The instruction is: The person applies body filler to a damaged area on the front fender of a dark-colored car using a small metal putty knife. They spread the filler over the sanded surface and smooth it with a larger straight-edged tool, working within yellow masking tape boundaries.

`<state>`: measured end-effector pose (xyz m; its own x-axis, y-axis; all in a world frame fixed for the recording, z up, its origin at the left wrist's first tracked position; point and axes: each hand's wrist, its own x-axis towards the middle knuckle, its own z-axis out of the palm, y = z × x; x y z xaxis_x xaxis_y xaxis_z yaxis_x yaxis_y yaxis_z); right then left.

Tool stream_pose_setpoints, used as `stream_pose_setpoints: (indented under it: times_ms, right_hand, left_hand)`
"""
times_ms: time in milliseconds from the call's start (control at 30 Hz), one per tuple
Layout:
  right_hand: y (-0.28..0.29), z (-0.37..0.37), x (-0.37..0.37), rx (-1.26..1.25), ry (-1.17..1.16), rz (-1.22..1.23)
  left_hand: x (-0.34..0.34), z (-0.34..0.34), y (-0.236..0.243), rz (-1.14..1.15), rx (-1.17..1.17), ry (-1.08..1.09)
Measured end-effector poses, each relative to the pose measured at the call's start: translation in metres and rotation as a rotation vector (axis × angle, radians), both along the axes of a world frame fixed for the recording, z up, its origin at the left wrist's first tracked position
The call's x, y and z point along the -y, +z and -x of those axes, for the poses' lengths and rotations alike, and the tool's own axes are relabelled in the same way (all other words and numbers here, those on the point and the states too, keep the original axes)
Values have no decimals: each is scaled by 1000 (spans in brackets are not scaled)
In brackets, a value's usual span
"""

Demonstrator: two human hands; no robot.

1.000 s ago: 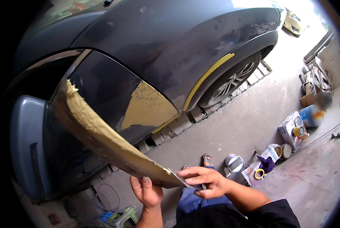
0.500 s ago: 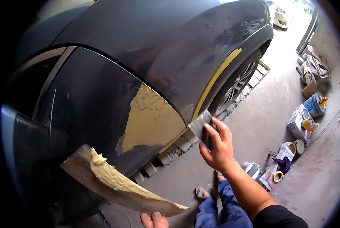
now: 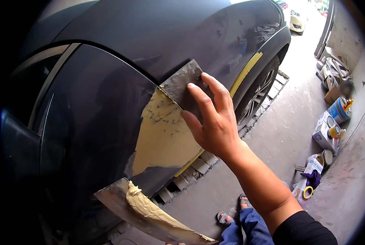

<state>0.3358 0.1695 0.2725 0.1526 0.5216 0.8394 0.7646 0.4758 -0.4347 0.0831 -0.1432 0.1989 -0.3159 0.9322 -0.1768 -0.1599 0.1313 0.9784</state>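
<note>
My right hand [image 3: 213,118] grips a flat metal spreader [image 3: 179,79], held against the dark car's side where its lower edge meets the top of a yellow putty patch [image 3: 166,136], along the door seam. At the bottom edge only fingertips of my left hand [image 3: 173,243] show, holding a long, curved metal plate [image 3: 117,204] with a thick ridge of cream-coloured putty [image 3: 143,202] on it, low in front of the door.
Yellow tape [image 3: 247,71] follows the arch over the wheel [image 3: 260,92]. At right along the wall [image 3: 353,196] stand a box [image 3: 323,134], a blue can [image 3: 337,110], tins, tape rolls and a purple cloth [image 3: 313,177]. My sandaled feet [image 3: 223,216] are below; another car [image 3: 297,20] stands beyond.
My right hand has left the plate and moved up with the spreader to the patch's top edge. My left hand and the plate have dropped toward the bottom edge.
</note>
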Motion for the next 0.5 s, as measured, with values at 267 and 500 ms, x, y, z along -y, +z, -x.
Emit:
stream_pose_setpoints:
  times_ms: [267,500]
  right_hand:
    - [-2,5,0,66,-17,27]
    - [-41,2,11,90,31,87]
  left_hand:
    - [-1,-2,-2,7,45,25]
    - [1,-8,-3,28,63,28]
